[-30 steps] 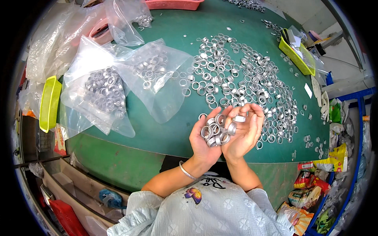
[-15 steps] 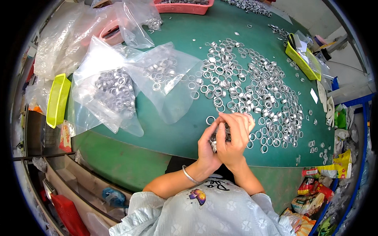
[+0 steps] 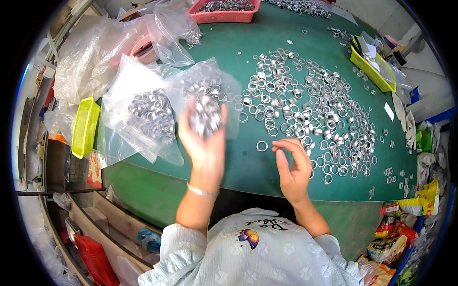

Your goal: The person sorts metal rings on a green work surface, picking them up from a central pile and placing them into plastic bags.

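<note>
My left hand is cupped, palm up, around a heap of silvery metal rings, somewhat smeared by motion. It is over the near part of a clear plastic bag that has more rings in it. My right hand is a little above the table, thumb and bent fingers apart, with nothing visible in it. Just left of its fingertips lies a single ring. A wide spread of loose rings covers the table beyond and to the right of this hand.
Another clear bag of rings lies at the left, beside a yellow-green basket. Farther back is a pink tray of metal parts. A second yellow-green basket stands at the right edge of the green table.
My hands were together around the rings; now they are apart. The left has carried the heap left and away from me to the bag; the right stays near the loose rings.
</note>
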Demonstrator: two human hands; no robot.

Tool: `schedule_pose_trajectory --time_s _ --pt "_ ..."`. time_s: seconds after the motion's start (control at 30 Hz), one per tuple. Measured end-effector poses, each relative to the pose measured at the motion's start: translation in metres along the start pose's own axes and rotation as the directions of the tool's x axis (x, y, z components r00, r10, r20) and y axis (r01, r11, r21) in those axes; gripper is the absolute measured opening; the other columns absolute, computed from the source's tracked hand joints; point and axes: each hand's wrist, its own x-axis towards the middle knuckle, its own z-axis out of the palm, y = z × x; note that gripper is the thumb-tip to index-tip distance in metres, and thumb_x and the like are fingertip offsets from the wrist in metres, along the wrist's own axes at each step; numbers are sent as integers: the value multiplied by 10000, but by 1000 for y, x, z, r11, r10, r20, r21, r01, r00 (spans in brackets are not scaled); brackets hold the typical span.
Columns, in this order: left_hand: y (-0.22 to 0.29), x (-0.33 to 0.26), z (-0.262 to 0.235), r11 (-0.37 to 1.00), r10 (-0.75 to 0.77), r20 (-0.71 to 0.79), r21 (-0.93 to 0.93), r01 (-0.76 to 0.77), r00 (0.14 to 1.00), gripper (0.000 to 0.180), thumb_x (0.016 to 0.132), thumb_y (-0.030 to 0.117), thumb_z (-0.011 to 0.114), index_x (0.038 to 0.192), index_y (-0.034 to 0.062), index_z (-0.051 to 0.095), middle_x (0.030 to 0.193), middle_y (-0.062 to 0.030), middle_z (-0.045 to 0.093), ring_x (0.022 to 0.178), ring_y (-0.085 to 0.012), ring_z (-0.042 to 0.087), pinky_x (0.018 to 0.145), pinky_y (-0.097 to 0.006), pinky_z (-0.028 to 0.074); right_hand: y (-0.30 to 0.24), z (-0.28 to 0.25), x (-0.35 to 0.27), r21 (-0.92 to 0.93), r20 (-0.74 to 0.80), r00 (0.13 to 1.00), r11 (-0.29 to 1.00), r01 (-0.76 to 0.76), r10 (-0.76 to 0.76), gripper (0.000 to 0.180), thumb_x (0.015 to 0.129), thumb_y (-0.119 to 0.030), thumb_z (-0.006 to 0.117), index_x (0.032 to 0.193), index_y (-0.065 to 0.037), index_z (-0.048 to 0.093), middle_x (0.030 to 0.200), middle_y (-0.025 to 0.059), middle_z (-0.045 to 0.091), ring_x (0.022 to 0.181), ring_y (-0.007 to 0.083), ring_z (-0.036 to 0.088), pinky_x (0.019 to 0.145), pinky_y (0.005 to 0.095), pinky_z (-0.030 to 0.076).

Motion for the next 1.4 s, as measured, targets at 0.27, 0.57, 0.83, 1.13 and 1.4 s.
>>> schedule_pose_trajectory --time_s 0.27,0.57,0.83,1.13,1.4 --pt "9 27 -3 889 168 138 408 -211 976 521 892 184 571 1361 9 426 1260 -139 538 1244 -265 426 1085 -441 284 21 -53 -16 -66 -75 973 973 -223 218 177 828 21 601 998 5 644 926 98 619 860 188 601 786 290 462" --pt "-17 -49 -71 158 -495 656 712 -684 569 581 825 108 672 1360 68 449 1402 -146 442 1316 -334 397 1084 -440 332 42 -90 -35 -789 177 944 614 -33 278 1187 455 -380 874 1451 -91 295 1498 164 247 1378 399 218 1074 578 201" --pt "-65 -29 -62 -360 -553 682 323 -875 479 804 741 210 761 1429 116 356 1526 -186 178 1357 -495 211 1072 -588 269 57 -74 -19 -766 248 965 628 141 85 607 645 -246 814 1178 -80 576 1232 136 503 1125 333 459 918 459 344" --pt "-64 -42 -79 -142 -540 714 444 -885 445 438 771 -26 648 1190 71 563 1342 -126 441 1313 -407 347 1033 -466 383 68 -71 -18 -731 254 967 650 208 -24 261 720 -91 722 945 -51 596 985 117 542 926 305 525 806 417 389" --pt "-65 -51 -70 -162 -432 757 469 -868 489 492 785 -22 644 1252 93 542 1381 -159 407 1331 -417 328 1064 -490 327 80 -77 -17 -645 22 994 759 93 -104 229 733 -4 694 932 -27 585 826 116 569 644 286 573 573 378 467"
